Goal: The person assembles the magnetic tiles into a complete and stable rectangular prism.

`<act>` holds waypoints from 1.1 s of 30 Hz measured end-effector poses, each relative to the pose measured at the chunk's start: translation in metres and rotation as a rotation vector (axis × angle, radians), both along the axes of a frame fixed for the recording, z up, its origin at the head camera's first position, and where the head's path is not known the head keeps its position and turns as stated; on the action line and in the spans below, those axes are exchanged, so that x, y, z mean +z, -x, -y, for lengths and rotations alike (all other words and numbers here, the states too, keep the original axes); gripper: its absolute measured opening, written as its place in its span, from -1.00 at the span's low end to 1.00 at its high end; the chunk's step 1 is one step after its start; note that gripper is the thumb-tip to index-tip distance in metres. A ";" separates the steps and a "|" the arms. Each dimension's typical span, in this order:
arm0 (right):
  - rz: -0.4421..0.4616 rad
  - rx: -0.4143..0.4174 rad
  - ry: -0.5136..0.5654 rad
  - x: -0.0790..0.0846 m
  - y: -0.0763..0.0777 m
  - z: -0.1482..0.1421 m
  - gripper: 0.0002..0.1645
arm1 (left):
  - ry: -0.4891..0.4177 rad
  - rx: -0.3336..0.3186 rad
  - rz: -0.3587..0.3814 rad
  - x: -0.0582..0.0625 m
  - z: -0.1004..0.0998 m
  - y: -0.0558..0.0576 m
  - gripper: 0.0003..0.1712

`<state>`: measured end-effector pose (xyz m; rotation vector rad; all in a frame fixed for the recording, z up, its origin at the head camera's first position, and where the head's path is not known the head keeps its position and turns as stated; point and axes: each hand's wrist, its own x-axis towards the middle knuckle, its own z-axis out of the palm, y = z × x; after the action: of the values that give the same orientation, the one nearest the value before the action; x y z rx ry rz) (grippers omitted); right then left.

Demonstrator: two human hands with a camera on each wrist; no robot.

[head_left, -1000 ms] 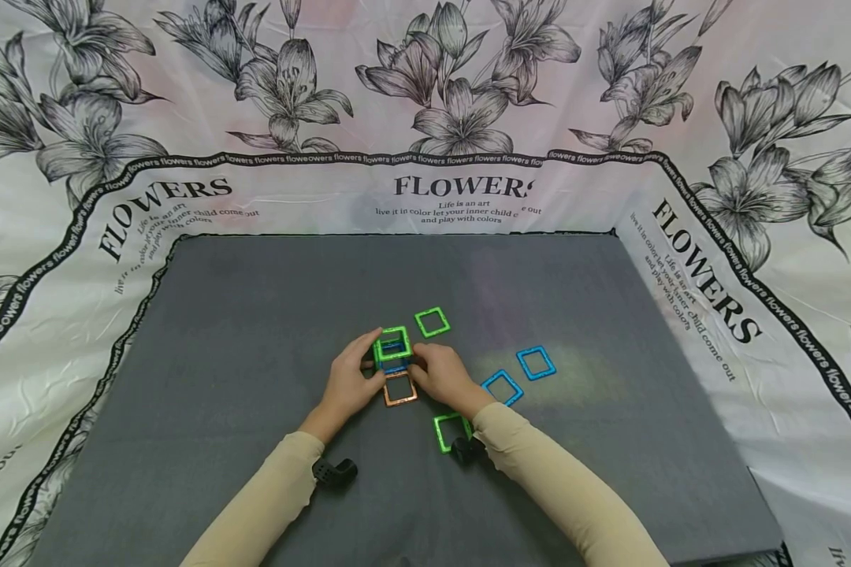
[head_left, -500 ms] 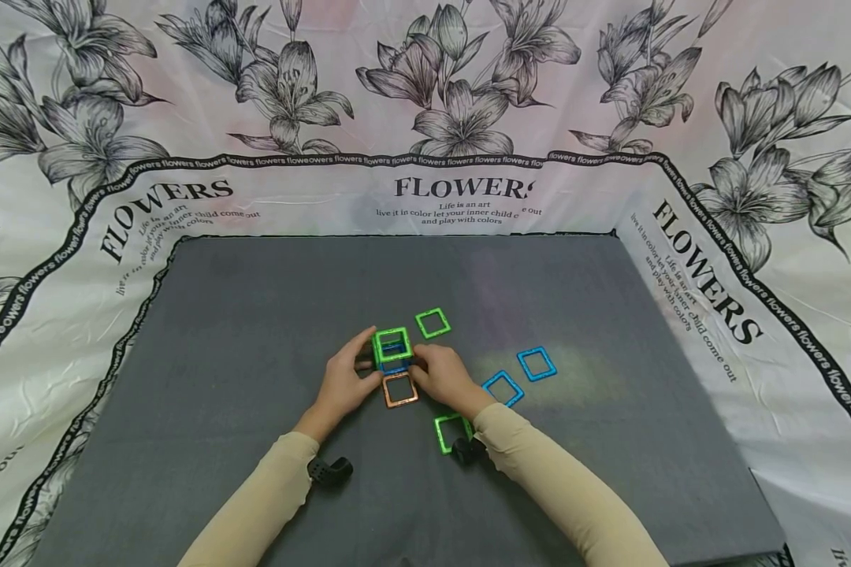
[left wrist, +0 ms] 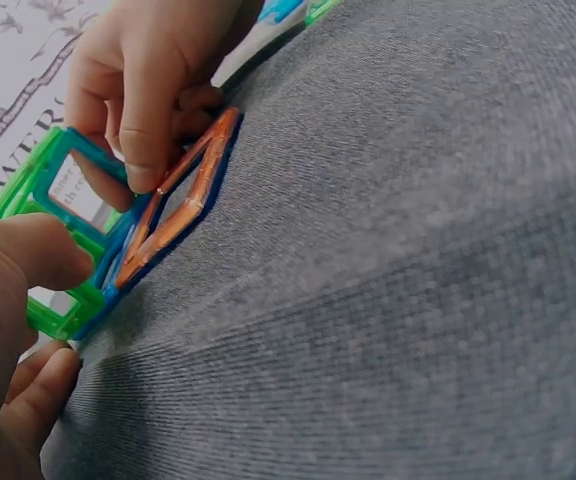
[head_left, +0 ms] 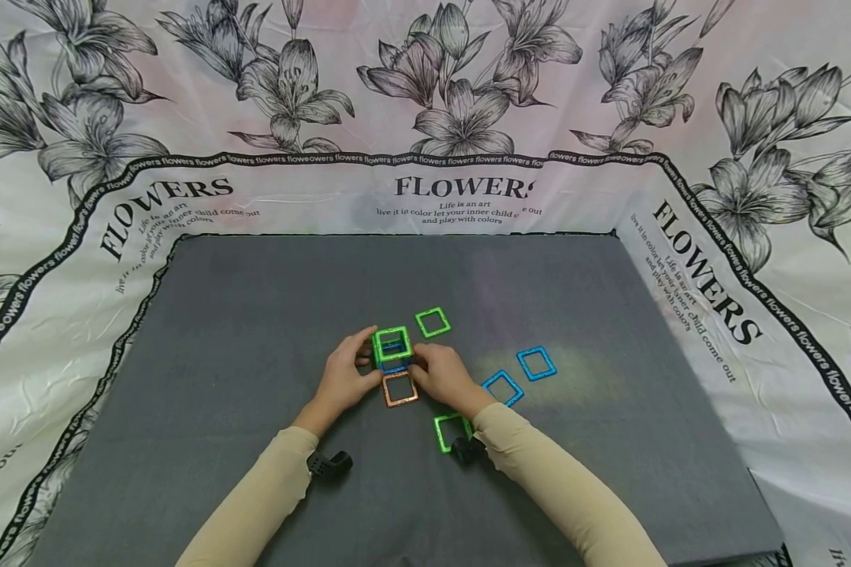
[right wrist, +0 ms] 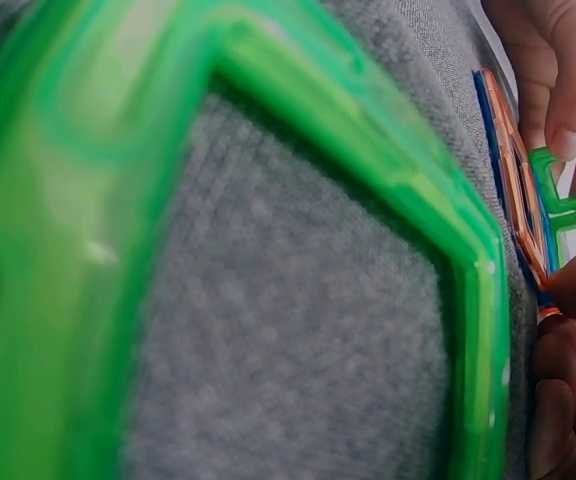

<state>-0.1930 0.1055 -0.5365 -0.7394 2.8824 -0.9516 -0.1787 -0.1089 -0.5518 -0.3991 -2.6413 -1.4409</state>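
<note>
A small boxy build of magnetic tiles stands mid-table, a green square tile on top and a blue tile below. An orange square tile lies flat against its near side; in the left wrist view, blue shows beneath the orange tile. My left hand holds the build's left side, thumb bent over the green part and fingers behind. From the right, my right hand pinches the blue part near the orange tile's corner, other fingers curled. The hands partly hide the build's sides.
Loose on the grey table lie a green tile behind the build and two blue tiles to the right. Another green tile sits under my right wrist, large in the right wrist view. Flower-printed cloth borders the table.
My left hand and wrist have shifted slightly to the left along the build's side. The right hand and the loose tiles have stayed where they were.
</note>
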 end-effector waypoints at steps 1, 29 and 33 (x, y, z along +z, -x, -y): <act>0.001 0.000 -0.001 0.000 0.000 0.000 -0.76 | 0.000 -0.001 0.001 -0.001 0.000 0.000 -0.11; 0.231 0.022 0.063 0.020 -0.011 -0.029 -0.51 | -0.037 0.028 0.036 -0.006 0.001 -0.002 -0.11; 0.163 0.133 -0.024 0.034 -0.030 -0.046 -0.51 | -0.028 0.031 0.044 -0.005 0.001 -0.001 -0.10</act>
<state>-0.1634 0.1511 -0.5023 -0.8001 2.6642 -0.9135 -0.1776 -0.1101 -0.5571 -0.3255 -2.6458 -1.4922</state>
